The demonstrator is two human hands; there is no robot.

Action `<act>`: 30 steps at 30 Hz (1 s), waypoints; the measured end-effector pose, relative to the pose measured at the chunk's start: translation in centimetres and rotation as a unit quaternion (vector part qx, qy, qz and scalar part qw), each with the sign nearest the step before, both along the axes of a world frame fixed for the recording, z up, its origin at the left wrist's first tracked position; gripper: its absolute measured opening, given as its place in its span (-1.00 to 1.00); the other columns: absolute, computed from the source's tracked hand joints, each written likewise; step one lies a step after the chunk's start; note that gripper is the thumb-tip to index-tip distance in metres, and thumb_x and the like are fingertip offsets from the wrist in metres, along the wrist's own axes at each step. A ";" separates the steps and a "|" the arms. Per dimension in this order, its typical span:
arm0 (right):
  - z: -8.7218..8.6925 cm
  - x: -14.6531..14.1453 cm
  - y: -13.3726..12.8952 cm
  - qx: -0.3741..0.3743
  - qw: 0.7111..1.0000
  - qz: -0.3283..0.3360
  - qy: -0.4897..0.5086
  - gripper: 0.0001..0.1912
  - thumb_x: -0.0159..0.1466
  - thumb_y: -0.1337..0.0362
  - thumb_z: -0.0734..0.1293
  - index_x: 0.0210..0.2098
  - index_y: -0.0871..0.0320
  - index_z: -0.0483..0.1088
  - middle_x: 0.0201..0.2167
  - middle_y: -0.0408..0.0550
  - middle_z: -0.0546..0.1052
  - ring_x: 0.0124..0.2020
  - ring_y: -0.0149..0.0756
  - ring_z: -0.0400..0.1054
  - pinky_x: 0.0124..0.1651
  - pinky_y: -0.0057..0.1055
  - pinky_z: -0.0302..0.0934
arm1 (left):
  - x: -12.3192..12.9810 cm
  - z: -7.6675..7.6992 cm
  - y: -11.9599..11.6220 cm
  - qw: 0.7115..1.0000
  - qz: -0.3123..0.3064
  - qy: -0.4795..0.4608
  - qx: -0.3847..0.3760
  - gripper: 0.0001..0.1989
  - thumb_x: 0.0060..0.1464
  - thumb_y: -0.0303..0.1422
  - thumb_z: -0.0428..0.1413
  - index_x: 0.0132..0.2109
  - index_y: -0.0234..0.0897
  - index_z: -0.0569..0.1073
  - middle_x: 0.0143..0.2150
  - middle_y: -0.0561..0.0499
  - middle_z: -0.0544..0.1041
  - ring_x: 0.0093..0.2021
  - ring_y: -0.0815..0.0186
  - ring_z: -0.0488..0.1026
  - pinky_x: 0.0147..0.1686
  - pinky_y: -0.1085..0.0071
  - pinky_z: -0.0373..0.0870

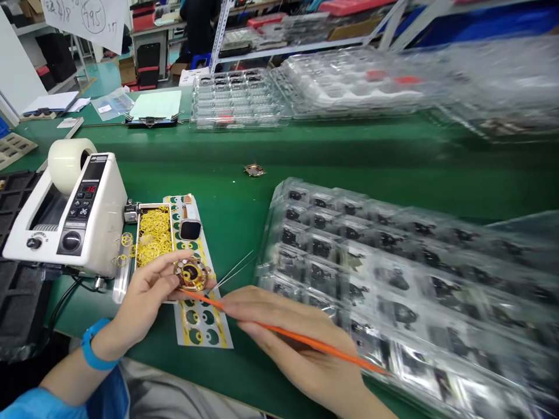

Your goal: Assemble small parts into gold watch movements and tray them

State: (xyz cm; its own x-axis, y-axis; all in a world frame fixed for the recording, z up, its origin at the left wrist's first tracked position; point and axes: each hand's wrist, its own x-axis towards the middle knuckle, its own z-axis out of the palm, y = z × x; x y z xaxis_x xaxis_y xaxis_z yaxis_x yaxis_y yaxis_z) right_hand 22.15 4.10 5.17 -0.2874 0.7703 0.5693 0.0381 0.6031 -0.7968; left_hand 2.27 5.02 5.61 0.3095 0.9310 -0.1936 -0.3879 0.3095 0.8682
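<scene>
Tape dispenser [74,215] by left hand [144,294], blister tray [384,279] by right hand [288,331]

Attire of the person: a light-blue sleeve [39,402] on the left arm, a bright-blue wrist band [96,344] around the left wrist, and pale grey fabric [166,396] across the lap.
</scene>
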 end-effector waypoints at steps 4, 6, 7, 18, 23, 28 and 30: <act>-0.6 -0.1 -0.5 0.019 0.993 -0.113 0.029 -0.65 0.24 0.54 0.34 -0.10 0.01 0.53 -0.35 -0.13 0.65 -0.36 -0.32 0.55 -0.32 -0.48 0.50 | 0.3 0.0 0.0 1.000 0.006 -0.020 -0.002 -0.73 0.15 -0.41 0.21 0.00 -0.09 0.58 -0.24 0.05 0.68 -0.18 0.32 0.62 -0.16 0.50 0.55; -1.0 -0.5 -0.6 0.021 0.984 -0.174 0.024 -0.69 0.23 0.52 0.37 -0.13 0.01 0.53 -0.36 -0.15 0.65 -0.40 -0.34 0.55 -0.33 -0.49 0.50 | 0.4 -0.1 0.0 0.999 -0.004 -0.032 0.006 -0.72 0.13 -0.39 0.24 0.01 -0.08 0.57 -0.22 0.05 0.67 -0.16 0.34 0.61 -0.13 0.51 0.55; -1.1 -0.6 -0.7 0.025 0.981 -0.192 0.015 -0.72 0.23 0.51 0.37 -0.15 0.03 0.53 -0.36 -0.14 0.65 -0.41 -0.33 0.55 -0.33 -0.49 0.50 | 0.5 -0.1 -0.1 0.999 -0.009 -0.035 0.010 -0.71 0.13 -0.38 0.24 0.01 -0.08 0.57 -0.20 0.04 0.67 -0.15 0.34 0.61 -0.12 0.51 0.54; -1.7 -0.7 -0.4 0.295 0.919 -0.137 -0.222 -0.74 0.30 0.59 0.21 -0.09 0.30 0.43 -0.30 0.15 0.65 -0.17 -0.20 0.57 -0.13 -0.35 0.52 | 0.8 -0.5 0.0 0.999 -0.001 -0.028 -0.025 -0.71 0.10 -0.38 0.26 0.00 -0.11 0.58 -0.20 0.00 0.67 -0.13 0.25 0.61 -0.10 0.37 0.58; -1.7 -0.3 -0.5 0.305 0.919 -0.119 -0.218 -0.75 0.34 0.54 0.18 -0.10 0.29 0.44 -0.28 0.15 0.64 -0.16 -0.19 0.55 -0.19 -0.33 0.52 | 0.6 -0.6 0.2 0.999 0.016 -0.008 -0.046 -0.71 0.08 -0.43 0.23 -0.02 -0.17 0.60 -0.19 -0.02 0.67 -0.14 0.24 0.60 -0.17 0.40 0.58; -1.0 0.0 -0.7 0.141 0.967 -0.193 -0.094 -0.71 0.44 0.37 0.07 -0.20 0.14 0.41 -0.34 0.04 0.53 -0.29 -0.25 0.49 -0.31 -0.33 0.44 | 0.7 -0.5 0.0 0.999 -0.024 0.021 -0.036 -0.69 0.07 -0.48 0.21 -0.03 -0.11 0.61 -0.20 0.05 0.65 -0.16 0.31 0.57 -0.17 0.42 0.58; -0.8 -0.4 -0.5 0.151 0.961 -0.192 -0.132 -0.77 0.42 0.40 0.12 -0.19 0.17 0.40 -0.47 -0.05 0.46 -0.46 -0.35 0.40 -0.46 -0.45 0.34 | 0.8 -0.4 -0.2 0.998 -0.056 0.020 -0.028 -0.67 0.09 -0.49 0.20 -0.02 -0.07 0.60 -0.17 0.06 0.64 -0.13 0.33 0.56 -0.14 0.44 0.56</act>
